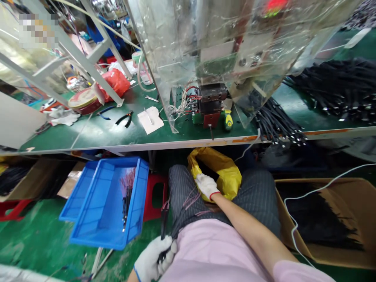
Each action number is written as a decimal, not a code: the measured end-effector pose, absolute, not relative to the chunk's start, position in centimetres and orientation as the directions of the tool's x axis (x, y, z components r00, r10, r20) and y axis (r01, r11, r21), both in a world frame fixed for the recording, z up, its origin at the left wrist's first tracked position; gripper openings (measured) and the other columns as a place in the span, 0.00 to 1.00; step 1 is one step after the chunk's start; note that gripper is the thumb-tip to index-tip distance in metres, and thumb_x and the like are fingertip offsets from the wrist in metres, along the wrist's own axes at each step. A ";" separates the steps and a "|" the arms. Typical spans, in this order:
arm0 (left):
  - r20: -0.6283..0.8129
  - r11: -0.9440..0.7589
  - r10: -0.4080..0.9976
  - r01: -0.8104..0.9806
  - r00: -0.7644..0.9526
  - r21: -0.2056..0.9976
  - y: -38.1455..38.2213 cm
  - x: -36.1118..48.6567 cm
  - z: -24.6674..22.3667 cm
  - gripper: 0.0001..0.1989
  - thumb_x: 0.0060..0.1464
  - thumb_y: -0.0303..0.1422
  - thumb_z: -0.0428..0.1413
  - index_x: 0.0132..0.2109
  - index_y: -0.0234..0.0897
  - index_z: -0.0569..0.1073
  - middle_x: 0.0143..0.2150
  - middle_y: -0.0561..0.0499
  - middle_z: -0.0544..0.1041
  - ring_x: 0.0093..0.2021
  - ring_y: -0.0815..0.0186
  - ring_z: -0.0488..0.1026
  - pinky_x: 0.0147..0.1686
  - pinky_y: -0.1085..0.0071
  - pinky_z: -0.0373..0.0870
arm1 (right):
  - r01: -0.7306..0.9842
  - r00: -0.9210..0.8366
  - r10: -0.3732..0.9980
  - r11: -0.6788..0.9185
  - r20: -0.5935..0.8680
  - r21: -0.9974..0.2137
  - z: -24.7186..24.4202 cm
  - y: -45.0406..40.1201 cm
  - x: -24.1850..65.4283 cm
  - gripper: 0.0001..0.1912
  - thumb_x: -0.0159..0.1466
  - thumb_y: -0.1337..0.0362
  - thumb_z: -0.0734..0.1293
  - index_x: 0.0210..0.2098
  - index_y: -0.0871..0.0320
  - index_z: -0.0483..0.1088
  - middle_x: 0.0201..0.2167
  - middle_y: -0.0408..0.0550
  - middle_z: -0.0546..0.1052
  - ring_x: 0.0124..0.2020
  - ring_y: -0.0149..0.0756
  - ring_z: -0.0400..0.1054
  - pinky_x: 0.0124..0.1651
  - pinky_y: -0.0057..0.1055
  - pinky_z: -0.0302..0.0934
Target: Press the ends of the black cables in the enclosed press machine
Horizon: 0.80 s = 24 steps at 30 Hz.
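In our gloved left hand (155, 256), closed near our hip, we hold a bundle of black cables (164, 223) with pinkish wires at its far end. Our gloved right hand (207, 185) lies at the mouth of the yellow bag (230, 176) between our thighs — whether its fingers grip the bag, we cannot tell. To our left is a blue tray (101, 207) with more wired cables (127, 196) inside; to our right, a cardboard box (360, 207) holds dark strands. Black-handled pliers (125, 118) and a yellow-green screwdriver (228, 120) lie on the green counter (117, 135) ahead.
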State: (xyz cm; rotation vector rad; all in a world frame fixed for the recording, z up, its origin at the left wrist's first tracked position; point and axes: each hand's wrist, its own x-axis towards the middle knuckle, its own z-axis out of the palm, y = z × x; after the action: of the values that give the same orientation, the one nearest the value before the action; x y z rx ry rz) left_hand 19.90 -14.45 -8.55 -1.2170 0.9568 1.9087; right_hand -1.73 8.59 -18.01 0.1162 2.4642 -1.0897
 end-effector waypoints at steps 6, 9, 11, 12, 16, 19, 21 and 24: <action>-0.931 -0.562 0.090 -0.790 -0.353 0.245 -13.9 18.7 -8.1 0.19 0.38 0.37 0.71 0.33 0.30 0.73 0.25 0.48 0.77 0.20 0.70 0.72 0.15 0.82 0.62 | 0.352 -0.885 -0.069 0.550 -0.461 -0.758 -14.6 12.9 -1.5 0.19 0.67 0.50 0.59 0.36 0.58 0.71 0.34 0.50 0.76 0.32 0.33 0.70 0.35 0.31 0.64; -0.924 -0.628 0.041 -0.729 -0.381 0.273 -12.9 16.6 -7.4 0.15 0.41 0.29 0.69 0.36 0.31 0.73 0.29 0.47 0.78 0.24 0.69 0.75 0.21 0.79 0.70 | 0.517 -0.739 -0.232 0.406 -0.632 -0.754 -12.8 13.4 1.1 0.23 0.65 0.47 0.59 0.28 0.59 0.71 0.24 0.50 0.76 0.21 0.32 0.67 0.24 0.27 0.60; -0.919 -0.655 0.020 -0.700 -0.394 0.286 -12.2 15.5 -6.9 0.14 0.43 0.26 0.67 0.37 0.31 0.72 0.31 0.46 0.79 0.26 0.68 0.76 0.25 0.77 0.73 | 0.713 -0.500 -0.487 0.238 -0.716 -0.659 -12.1 12.5 3.3 0.25 0.63 0.45 0.61 0.27 0.62 0.72 0.21 0.52 0.75 0.17 0.31 0.66 0.20 0.26 0.58; -0.912 -0.653 0.026 -0.698 -0.409 0.295 -11.9 15.1 -6.7 0.14 0.43 0.26 0.67 0.37 0.31 0.72 0.32 0.46 0.79 0.26 0.68 0.76 0.25 0.76 0.74 | 0.791 -0.394 -0.599 0.165 -0.697 -0.589 -11.8 11.8 4.2 0.26 0.62 0.44 0.62 0.29 0.63 0.73 0.21 0.52 0.76 0.17 0.31 0.67 0.20 0.25 0.58; -0.849 -0.490 0.140 -0.780 -0.510 0.388 -11.3 15.0 -6.3 0.17 0.42 0.37 0.68 0.35 0.31 0.73 0.25 0.48 0.76 0.21 0.70 0.72 0.17 0.80 0.65 | 0.916 -0.339 -0.803 -0.162 -0.491 -0.367 -11.1 8.4 5.6 0.26 0.64 0.45 0.61 0.44 0.62 0.71 0.36 0.55 0.79 0.32 0.34 0.75 0.34 0.28 0.67; -0.812 -0.240 0.229 -0.840 -0.537 0.487 -11.5 15.6 -6.2 0.22 0.45 0.47 0.64 0.35 0.30 0.73 0.21 0.50 0.73 0.15 0.74 0.65 0.11 0.81 0.52 | 0.870 -0.492 -0.747 -0.412 -0.446 -0.270 -10.7 6.4 4.7 0.19 0.64 0.53 0.64 0.46 0.61 0.70 0.40 0.54 0.78 0.37 0.37 0.76 0.41 0.33 0.67; -0.820 -0.062 0.213 -0.845 -0.531 0.531 -11.7 16.0 -6.2 0.23 0.46 0.49 0.62 0.35 0.30 0.73 0.21 0.51 0.72 0.14 0.75 0.63 0.12 0.81 0.51 | 0.810 -0.583 -0.636 -0.497 -0.505 -0.309 -10.5 5.6 3.8 0.13 0.63 0.60 0.66 0.42 0.63 0.72 0.36 0.53 0.79 0.34 0.37 0.76 0.38 0.33 0.68; -0.849 0.149 0.118 -0.836 -0.515 0.527 -12.2 16.3 -6.3 0.21 0.47 0.48 0.61 0.34 0.31 0.73 0.20 0.51 0.72 0.15 0.74 0.64 0.13 0.81 0.53 | 0.757 -0.650 -0.547 -0.529 -0.527 -0.385 -10.3 5.3 2.5 0.10 0.63 0.62 0.66 0.37 0.64 0.73 0.34 0.54 0.79 0.33 0.37 0.76 0.37 0.33 0.69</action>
State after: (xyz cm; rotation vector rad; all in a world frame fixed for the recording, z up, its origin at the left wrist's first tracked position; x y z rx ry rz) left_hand 16.31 -12.16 -6.28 -0.7081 1.6168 1.4867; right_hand 2.55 5.33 -10.34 0.4435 0.7698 -2.1876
